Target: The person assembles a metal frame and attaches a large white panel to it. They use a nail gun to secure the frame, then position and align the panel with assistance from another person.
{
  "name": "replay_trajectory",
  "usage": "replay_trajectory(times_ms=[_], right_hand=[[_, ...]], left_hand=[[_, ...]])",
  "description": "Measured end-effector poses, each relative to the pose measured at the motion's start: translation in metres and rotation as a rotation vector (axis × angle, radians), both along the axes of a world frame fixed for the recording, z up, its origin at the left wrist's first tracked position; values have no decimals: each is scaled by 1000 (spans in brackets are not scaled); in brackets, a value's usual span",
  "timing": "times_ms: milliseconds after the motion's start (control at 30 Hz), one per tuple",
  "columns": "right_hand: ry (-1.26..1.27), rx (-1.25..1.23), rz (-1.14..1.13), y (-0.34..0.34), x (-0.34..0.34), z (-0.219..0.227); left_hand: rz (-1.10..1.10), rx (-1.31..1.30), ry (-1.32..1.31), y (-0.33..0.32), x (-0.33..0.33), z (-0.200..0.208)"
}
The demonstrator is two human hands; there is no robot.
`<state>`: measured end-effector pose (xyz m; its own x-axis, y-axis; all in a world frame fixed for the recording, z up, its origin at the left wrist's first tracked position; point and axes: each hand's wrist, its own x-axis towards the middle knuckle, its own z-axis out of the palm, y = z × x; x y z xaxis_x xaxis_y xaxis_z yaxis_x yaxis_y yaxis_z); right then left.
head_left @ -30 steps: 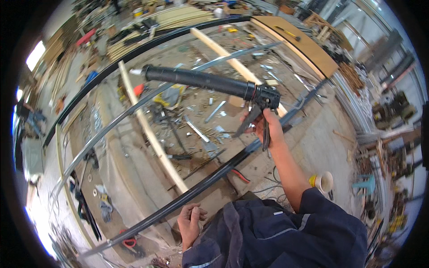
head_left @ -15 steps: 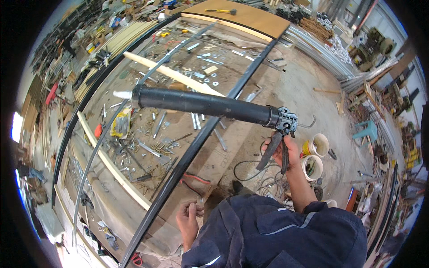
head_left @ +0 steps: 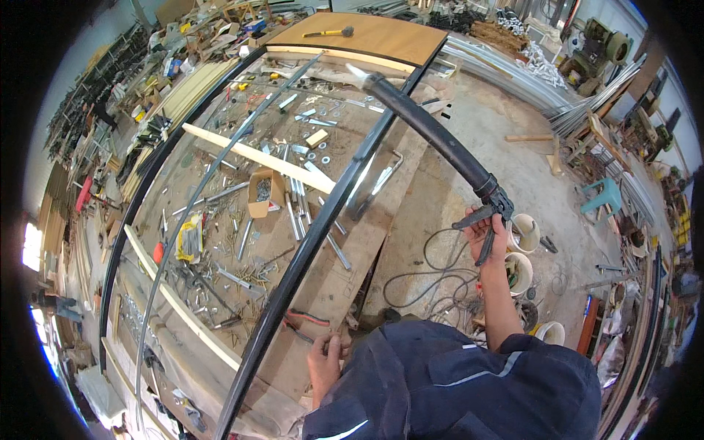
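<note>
My right hand [head_left: 495,238] is wrapped round the grip and trigger of a long black caulking gun [head_left: 433,136], held up over the right side of the frame. Its pale nozzle [head_left: 357,75] points away to the far left. My left hand [head_left: 325,365] is low in front of my body, its fingers curled and pressed together; whether anything small is in them is hidden. Just beyond it lie red-handled pliers [head_left: 308,317] on the board. A black metal frame [head_left: 308,264] with pale wooden crossbars [head_left: 257,155] spans the work surface on the left.
Screws, washers and metal tubes lie scattered inside the frame, around an open cardboard box [head_left: 265,192]. On the brown panel [head_left: 396,40] at the far end rests a yellow-handled hammer [head_left: 328,32]. Cables [head_left: 440,275] and several buckets [head_left: 519,273] are on the floor to my right.
The caulking gun has swung clockwise, its nozzle going from the left to the far side. My right hand has moved a little to the right, and the cardboard box has come into view.
</note>
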<state>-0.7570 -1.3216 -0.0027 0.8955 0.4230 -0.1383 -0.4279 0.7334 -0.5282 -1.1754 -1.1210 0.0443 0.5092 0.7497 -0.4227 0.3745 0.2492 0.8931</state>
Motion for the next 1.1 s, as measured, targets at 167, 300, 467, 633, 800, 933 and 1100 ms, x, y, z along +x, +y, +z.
replay_trajectory(times_ms=[167, 300, 467, 633, 800, 933, 1100], right_hand=[[29, 15, -104, 24, 50, -1], [-1, -1, -162, 52, 100, 4], [-10, 125, -121, 103, 209, -10], [114, 152, -133, 189, 349, -16], [109, 89, -141, 268, 506, -37], [12, 87, -73, 317, 616, -45], [-66, -268, 182, 332, 695, -63]], left_hand=[[-7, 11, 4, 26, 19, -14], [-40, 16, 122, 32, 39, -14], [64, -6, 99, 37, 92, -34], [217, -112, 154, 30, 177, -42], [230, -46, 355, 20, 243, -35], [300, -62, 498, -9, 214, -78], [312, -101, 874, -87, 163, -150]])
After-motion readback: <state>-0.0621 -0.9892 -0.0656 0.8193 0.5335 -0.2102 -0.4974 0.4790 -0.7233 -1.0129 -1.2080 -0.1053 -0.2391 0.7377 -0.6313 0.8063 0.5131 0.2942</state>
